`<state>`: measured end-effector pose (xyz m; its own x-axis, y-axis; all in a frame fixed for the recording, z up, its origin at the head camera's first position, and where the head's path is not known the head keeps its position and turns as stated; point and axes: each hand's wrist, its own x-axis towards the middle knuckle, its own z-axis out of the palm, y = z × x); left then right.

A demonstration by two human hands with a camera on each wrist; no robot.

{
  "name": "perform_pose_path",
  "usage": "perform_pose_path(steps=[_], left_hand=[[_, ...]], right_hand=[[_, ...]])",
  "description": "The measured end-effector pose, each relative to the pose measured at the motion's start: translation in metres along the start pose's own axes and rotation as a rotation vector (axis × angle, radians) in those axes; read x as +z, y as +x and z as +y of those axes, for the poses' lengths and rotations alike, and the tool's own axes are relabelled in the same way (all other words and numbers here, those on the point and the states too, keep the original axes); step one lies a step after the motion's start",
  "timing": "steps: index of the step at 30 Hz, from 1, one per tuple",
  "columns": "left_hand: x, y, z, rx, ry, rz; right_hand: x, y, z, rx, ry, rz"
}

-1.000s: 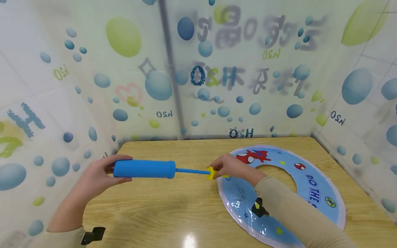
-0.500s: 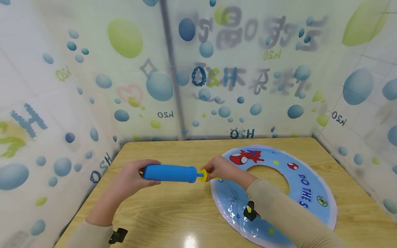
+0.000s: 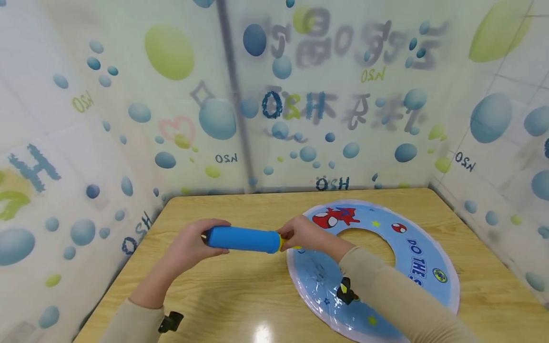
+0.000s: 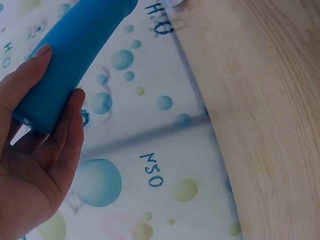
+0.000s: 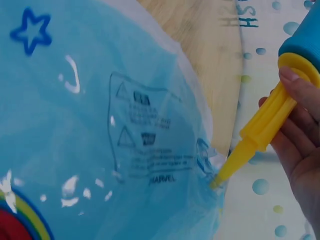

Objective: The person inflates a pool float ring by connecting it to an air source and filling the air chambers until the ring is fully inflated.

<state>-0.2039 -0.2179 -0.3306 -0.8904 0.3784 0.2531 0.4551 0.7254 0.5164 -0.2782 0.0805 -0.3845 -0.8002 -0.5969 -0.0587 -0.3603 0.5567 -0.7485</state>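
Observation:
A blue hand pump is held level above the table, between both hands. My left hand grips the far end of its barrel, thumb on one side and fingers on the other, as the left wrist view also shows. With thumb and fingers, my right hand pinches the yellow nozzle at the pump's other end. The nozzle's tip is at the clear valve of a blue swim ring. Barrel and yellow flange meet, and no rod shows between them.
The ring lies on the right side of the wooden table, with printed figures and stars on it. A patterned curtain hangs behind the table and along both sides. Small black devices sit on both sleeves.
My left hand has pushed the barrel rightward towards the nozzle, so the blue rod that showed earlier is now hidden. The right hand and the ring have shifted slightly left.

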Motion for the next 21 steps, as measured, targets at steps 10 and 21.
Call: perform_pose_path(steps=[10, 21], left_hand=[[-0.029, -0.011, -0.005, 0.024, -0.044, 0.036], [-0.056, -0.033, -0.014, -0.040, -0.032, 0.057]], right_hand=[[-0.014, -0.003, 0.014, 0.019, -0.044, -0.011], [-0.022, -0.008, 0.026, 0.069, -0.081, -0.010]])
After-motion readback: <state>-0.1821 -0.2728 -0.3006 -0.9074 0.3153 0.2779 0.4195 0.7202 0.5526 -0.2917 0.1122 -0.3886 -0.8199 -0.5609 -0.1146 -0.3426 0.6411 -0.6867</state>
